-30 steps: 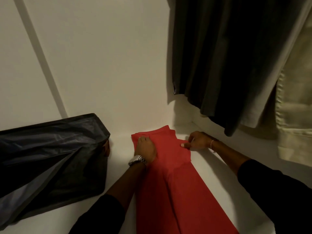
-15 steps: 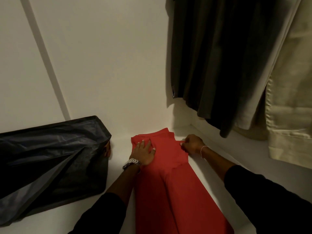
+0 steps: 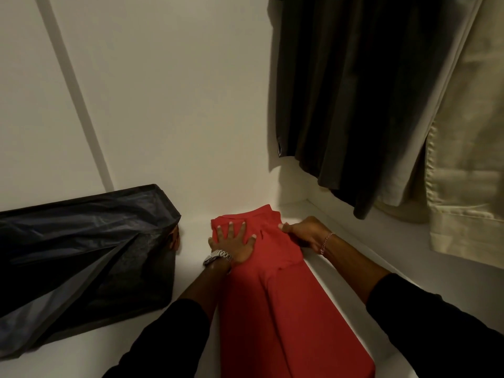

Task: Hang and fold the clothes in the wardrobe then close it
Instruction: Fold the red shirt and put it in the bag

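**Red garment pinned flat for a fold**

Grip differs by hand: the left hand (image 3: 233,241) lies flat with fingers spread, pressing the red garment (image 3: 275,290) onto the wardrobe shelf (image 3: 191,285), likely to keep the cloth from sliding. At the garment's right edge, the right hand (image 3: 305,231) curls its fingers on the fabric, apparently tidying the fold. Left of the garment sits a dark storage box (image 3: 81,257). Above and right of the garment hang dark clothes (image 3: 354,91) and a cream piece (image 3: 469,159).
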